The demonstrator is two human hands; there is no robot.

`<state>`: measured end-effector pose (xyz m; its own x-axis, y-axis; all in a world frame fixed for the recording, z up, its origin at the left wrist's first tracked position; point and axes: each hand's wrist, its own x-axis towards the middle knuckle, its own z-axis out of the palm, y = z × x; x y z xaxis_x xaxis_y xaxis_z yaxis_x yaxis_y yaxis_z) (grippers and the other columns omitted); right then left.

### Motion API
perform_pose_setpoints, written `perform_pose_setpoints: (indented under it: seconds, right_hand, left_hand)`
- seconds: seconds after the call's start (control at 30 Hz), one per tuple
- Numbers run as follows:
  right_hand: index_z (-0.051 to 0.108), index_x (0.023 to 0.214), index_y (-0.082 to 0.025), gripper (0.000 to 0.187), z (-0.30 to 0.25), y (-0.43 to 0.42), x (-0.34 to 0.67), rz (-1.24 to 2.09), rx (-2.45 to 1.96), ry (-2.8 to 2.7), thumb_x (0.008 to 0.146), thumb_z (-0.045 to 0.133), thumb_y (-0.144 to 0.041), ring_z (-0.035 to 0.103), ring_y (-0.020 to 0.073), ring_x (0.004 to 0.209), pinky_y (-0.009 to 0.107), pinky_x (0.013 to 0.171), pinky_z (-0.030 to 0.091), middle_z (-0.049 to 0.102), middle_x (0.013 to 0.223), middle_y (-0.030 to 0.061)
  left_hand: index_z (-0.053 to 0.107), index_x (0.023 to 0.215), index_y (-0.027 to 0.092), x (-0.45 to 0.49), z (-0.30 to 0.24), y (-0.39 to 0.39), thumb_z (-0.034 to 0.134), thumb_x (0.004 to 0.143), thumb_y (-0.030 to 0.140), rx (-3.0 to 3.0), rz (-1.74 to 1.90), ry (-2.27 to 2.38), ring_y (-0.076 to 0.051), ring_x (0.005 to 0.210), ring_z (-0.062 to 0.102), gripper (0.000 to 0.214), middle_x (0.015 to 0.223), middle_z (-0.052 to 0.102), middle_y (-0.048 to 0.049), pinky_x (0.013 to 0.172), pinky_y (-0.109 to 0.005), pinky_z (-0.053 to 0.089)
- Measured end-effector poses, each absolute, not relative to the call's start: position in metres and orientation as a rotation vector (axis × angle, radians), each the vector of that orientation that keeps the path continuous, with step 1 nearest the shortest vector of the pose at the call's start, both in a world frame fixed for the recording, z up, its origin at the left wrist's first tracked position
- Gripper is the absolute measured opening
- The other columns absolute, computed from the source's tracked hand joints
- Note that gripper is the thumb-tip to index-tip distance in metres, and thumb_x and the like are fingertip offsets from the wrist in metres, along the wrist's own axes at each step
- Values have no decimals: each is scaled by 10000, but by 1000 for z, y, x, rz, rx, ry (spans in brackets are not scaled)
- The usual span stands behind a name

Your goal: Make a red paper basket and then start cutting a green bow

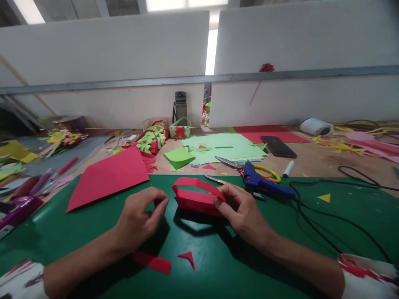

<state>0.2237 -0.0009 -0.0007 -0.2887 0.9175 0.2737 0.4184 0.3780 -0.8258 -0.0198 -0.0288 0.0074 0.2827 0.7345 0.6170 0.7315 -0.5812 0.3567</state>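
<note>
A small red paper basket (196, 202) with a looped strip handle is held just above the green mat (218, 265). My right hand (245, 209) pinches its right end between thumb and fingers, where the handle meets the side. To the left of the basket, apart from it, my left hand (141, 216) is curled with thumb and forefinger tips together; nothing shows between them. Below that hand lies a red paper strip (154, 262), partly covered by my forearm. A pointed red scrap (188, 259) rests beside the strip.
Behind my right hand lie a blue glue gun (257, 178) with its black cord, yellow-handled scissors (268, 172) and a white marker (288, 169). Red card (112, 178) lies at left. Green sheets (224, 145), a phone (278, 146), finished baskets (180, 131) and a bottle (181, 109) are further back.
</note>
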Motion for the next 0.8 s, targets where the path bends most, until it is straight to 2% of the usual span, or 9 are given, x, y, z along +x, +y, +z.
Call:
perform_pose_setpoints:
  seconds: [0.07,0.2,0.33,0.43,0.5,0.63,0.8]
  right_hand:
    - [522,742,-194,143,0,-1,224,808,-1159,-1875,844,500,-292,493,132,629,244,571,383,538,690,-19]
    - [525,744,-196,144,-1,-1,223,777,-1158,-1887,843,498,-296,482,129,625,243,567,367,530,689,-23]
    - [507,748,-200,149,-2,0,222,781,-1151,-1874,850,486,-307,467,123,601,237,542,353,510,667,-31]
    - [513,750,-200,157,-2,0,223,775,-1167,-1886,854,485,-314,467,125,604,238,545,355,510,669,-29]
    - [520,754,-199,160,-2,0,224,771,-1179,-1899,857,484,-316,471,128,614,241,555,360,516,680,-25]
    - [521,767,-201,145,-3,-1,225,775,-1176,-1897,856,485,-310,474,130,621,242,560,361,522,691,-23]
    - [521,759,-201,142,-3,-1,223,774,-1166,-1903,855,491,-301,483,130,622,239,560,363,530,694,-23]
  left_hand:
    - [548,813,168,-19,7,-25,554,794,187,2113,1084,1545,-130,612,582,28,701,623,2,570,-231,466]
    - [541,959,164,-5,7,-17,598,712,131,1827,894,1302,-148,752,603,256,855,642,-19,669,-253,490]
    - [517,857,162,2,4,-17,609,727,168,1728,1080,1411,-127,648,577,159,753,610,2,593,-233,471]
    - [532,745,164,-2,-3,-23,608,768,191,1960,1244,1558,-102,537,527,83,644,576,23,524,-206,424]
    - [593,798,162,-6,-9,-27,589,804,184,2264,1269,1461,-95,509,516,23,615,585,22,513,-198,406]
    - [621,992,158,-11,-20,-30,550,843,168,2558,1206,1309,-117,565,562,165,670,629,-15,548,-206,423]
    - [620,945,165,-6,-19,-28,533,838,157,2527,1067,1360,-118,546,559,139,683,647,-15,525,-204,403]
